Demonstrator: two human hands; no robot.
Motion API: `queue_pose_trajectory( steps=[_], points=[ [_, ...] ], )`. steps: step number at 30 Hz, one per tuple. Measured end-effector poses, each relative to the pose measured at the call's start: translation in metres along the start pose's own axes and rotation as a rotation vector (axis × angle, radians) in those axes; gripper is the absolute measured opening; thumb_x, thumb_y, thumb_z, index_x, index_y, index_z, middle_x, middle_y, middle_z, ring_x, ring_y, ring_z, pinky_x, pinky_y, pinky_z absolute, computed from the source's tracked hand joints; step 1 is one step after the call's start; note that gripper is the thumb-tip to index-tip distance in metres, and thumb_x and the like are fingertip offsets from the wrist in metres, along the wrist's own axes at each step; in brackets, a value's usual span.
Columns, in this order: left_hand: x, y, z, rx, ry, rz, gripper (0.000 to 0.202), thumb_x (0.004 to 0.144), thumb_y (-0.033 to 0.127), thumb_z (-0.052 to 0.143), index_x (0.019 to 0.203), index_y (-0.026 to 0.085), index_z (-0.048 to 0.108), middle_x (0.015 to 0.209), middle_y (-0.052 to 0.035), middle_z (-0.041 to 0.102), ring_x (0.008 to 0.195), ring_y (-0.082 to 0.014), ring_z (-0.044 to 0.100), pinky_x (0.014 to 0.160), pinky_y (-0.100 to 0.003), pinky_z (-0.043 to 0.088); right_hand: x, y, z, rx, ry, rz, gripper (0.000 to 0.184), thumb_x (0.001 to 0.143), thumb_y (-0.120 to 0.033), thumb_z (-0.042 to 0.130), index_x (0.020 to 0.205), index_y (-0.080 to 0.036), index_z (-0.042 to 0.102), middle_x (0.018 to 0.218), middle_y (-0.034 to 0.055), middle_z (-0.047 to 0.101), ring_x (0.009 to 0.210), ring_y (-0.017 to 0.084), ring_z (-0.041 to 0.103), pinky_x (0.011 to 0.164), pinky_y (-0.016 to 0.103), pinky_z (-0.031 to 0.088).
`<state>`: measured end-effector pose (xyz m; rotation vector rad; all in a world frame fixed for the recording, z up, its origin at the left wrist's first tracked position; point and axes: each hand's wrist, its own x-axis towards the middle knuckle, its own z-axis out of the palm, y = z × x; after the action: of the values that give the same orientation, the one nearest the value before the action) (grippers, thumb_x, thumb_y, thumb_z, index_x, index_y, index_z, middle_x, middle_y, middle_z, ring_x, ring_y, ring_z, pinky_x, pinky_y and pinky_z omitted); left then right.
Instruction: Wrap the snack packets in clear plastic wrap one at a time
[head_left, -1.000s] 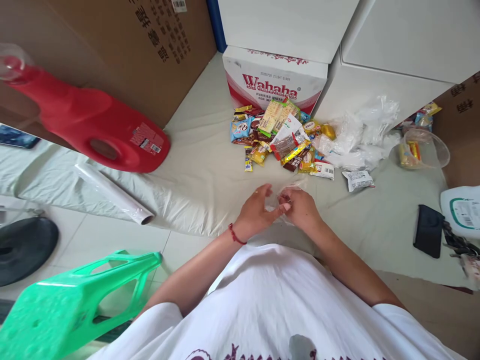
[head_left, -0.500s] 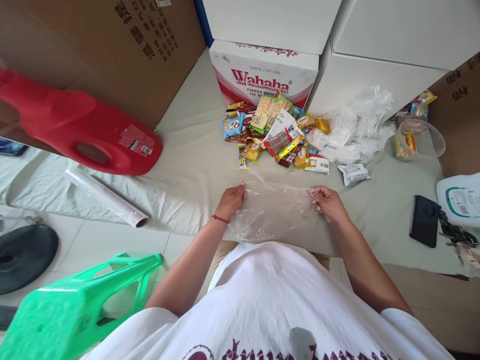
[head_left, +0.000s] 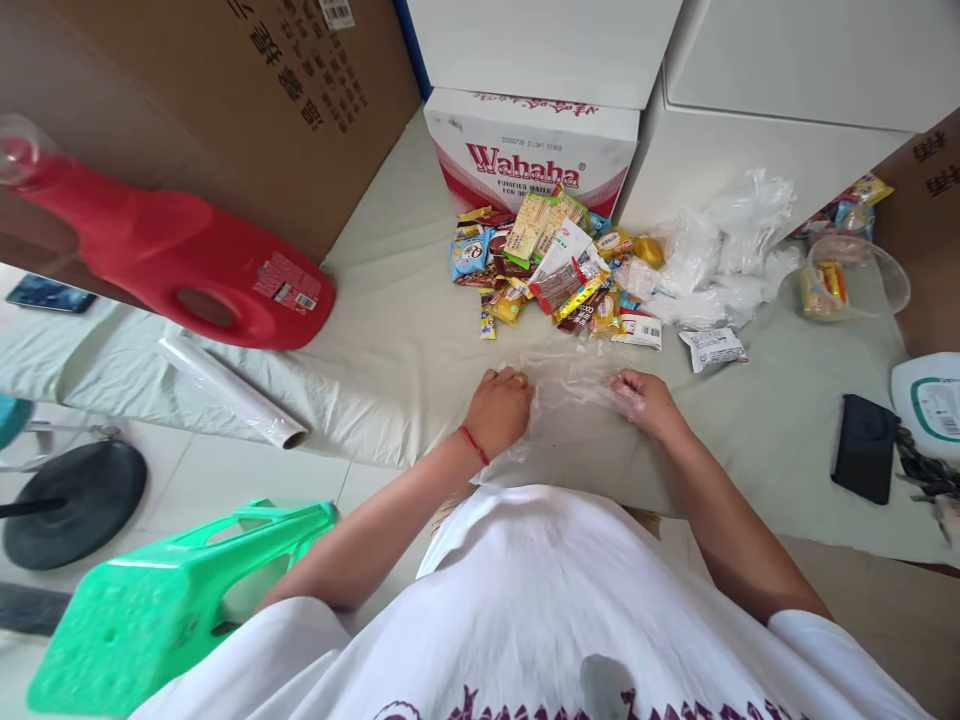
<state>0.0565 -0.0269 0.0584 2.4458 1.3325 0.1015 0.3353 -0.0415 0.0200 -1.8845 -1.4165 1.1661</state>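
Since the frame half a second earlier, the left hand [head_left: 499, 412] has been brought inward and turned knuckles-up, while the right hand [head_left: 646, 402] is seen in nearly the same place; the clear plastic film [head_left: 566, 375], then stretched flat between them, is now slack and creased.

Head view: the film is held just above or on the pale cloth [head_left: 375, 385], directly in front of the wearer and on the near side of the pile of wrapped snacks [head_left: 555, 285]. The left hand is curled into a loose fist with the film gathered at its thumb side. The right hand is closed in a pinch on the opposite end. Whether a single sheet or a bag is held, and where any opening lies, cannot be told, since the film is transparent and blurred.

For good handling, both edges should be kept pinched with fingertips rather than bunched in the palm, so that the layers can be felt and separated. Tension should be applied lightly and evenly; thin film of this kind is likely to cling or tear if jerked. The film should be kept apart from the white packet [head_left: 712, 350] and the crumpled clear bags [head_left: 690, 260], by which it could be snagged.
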Motion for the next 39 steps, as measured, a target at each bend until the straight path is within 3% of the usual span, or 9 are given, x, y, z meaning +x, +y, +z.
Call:
queue_pose_trajectory(
  steps=[4, 9, 14, 20, 24, 28, 31, 34, 39],
  points=[
    [0.008, -0.023, 0.012, -0.059, -0.012, -0.118, 0.030, 0.097, 0.022, 0.044, 0.111, 0.018, 0.070, 0.112, -0.0151, 0.067, 0.096, -0.0271, 0.066, 0.086, -0.042, 0.052, 0.005, 0.009, -0.012, 0.005, 0.066, -0.023, 0.041, 0.084, -0.061, 0.063, 0.073, -0.022, 0.059, 0.056, -0.0056, 0.046, 0.053, 0.012, 0.038, 0.051, 0.026, 0.029],
    [0.006, -0.044, 0.024, -0.127, 0.125, -0.107, 0.044, 0.103, 0.037, 0.042, 0.133, 0.017, 0.066, 0.144, -0.0191, 0.057, 0.125, -0.0300, 0.059, 0.106, -0.045, 0.049, 0.004, 0.025, -0.021, 0.043, 0.054, -0.107, 0.046, 0.081, -0.063, 0.068, 0.093, -0.019, 0.069, 0.061, -0.0063, 0.049, 0.056, 0.012, 0.038, 0.054, 0.026, 0.031],
    [0.000, -0.050, 0.033, 0.007, 0.161, -0.140, 0.051, 0.105, 0.043, 0.039, 0.148, 0.026, 0.058, 0.165, -0.0136, 0.044, 0.149, -0.0397, 0.038, 0.119, -0.063, 0.028, -0.001, 0.038, -0.048, -0.154, 0.037, -0.169, 0.045, 0.084, -0.059, 0.067, 0.104, -0.019, 0.072, 0.074, -0.0007, 0.061, 0.063, 0.015, 0.051, 0.065, 0.030, 0.042],
    [-0.003, -0.052, 0.035, 0.075, 0.122, -0.096, 0.057, 0.107, 0.048, 0.031, 0.158, 0.027, 0.044, 0.170, -0.0128, 0.035, 0.161, -0.0335, 0.021, 0.123, -0.071, -0.005, -0.024, -0.001, -0.058, -0.571, 0.410, -0.424, 0.036, 0.100, -0.041, 0.052, 0.112, -0.018, 0.076, 0.111, 0.0151, 0.071, 0.105, 0.030, 0.064, 0.096, 0.047, 0.051],
    [-0.005, -0.054, 0.033, 0.081, 0.088, -0.097, 0.062, 0.105, 0.054, 0.034, 0.161, 0.029, 0.040, 0.172, -0.0126, 0.030, 0.161, -0.0343, 0.022, 0.122, -0.073, -0.008, -0.054, -0.014, -0.022, -0.568, -0.150, -0.729, 0.040, 0.100, -0.033, 0.058, 0.138, -0.025, 0.068, 0.154, 0.0119, 0.056, 0.143, 0.030, 0.049, 0.118, 0.052, 0.043],
    [-0.011, -0.059, 0.034, 0.093, 0.064, -0.097, 0.063, 0.104, 0.056, 0.036, 0.163, 0.032, 0.036, 0.173, -0.0115, 0.026, 0.161, -0.0345, 0.022, 0.123, -0.073, -0.009, -0.079, 0.001, -0.023, -0.447, -0.534, -0.650, 0.056, 0.092, -0.039, 0.072, 0.146, -0.026, 0.063, 0.165, 0.0128, 0.044, 0.155, 0.032, 0.037, 0.123, 0.055, 0.039],
    [-0.013, -0.062, 0.035, 0.092, 0.057, -0.095, 0.065, 0.104, 0.058, 0.037, 0.164, 0.033, 0.034, 0.174, -0.0114, 0.025, 0.161, -0.0349, 0.021, 0.123, -0.073, -0.007, -0.083, -0.011, -0.042, -0.251, -0.702, -0.570, 0.046, 0.094, -0.047, 0.070, 0.137, -0.031, 0.070, 0.151, 0.0094, 0.060, 0.143, 0.029, 0.053, 0.116, 0.051, 0.047],
    [-0.012, -0.063, 0.036, 0.090, 0.059, -0.090, 0.066, 0.103, 0.059, 0.038, 0.164, 0.033, 0.034, 0.174, -0.0117, 0.024, 0.161, -0.0355, 0.021, 0.122, -0.074, -0.006, -0.068, -0.049, -0.031, -0.244, -0.646, -0.532, 0.033, 0.105, -0.042, 0.052, 0.124, -0.029, 0.075, 0.121, 0.0069, 0.076, 0.113, 0.023, 0.070, 0.100, 0.040, 0.055],
    [-0.014, -0.060, 0.036, 0.090, 0.072, -0.082, 0.065, 0.104, 0.058, 0.035, 0.164, 0.031, 0.034, 0.174, -0.0120, 0.024, 0.161, -0.0349, 0.021, 0.121, -0.075, -0.007, -0.028, -0.099, 0.043, -0.810, -0.261, -0.455, 0.028, 0.103, -0.025, 0.050, 0.102, -0.019, 0.077, 0.100, 0.0143, 0.074, 0.099, 0.028, 0.065, 0.083, 0.037, 0.050]
  ],
)
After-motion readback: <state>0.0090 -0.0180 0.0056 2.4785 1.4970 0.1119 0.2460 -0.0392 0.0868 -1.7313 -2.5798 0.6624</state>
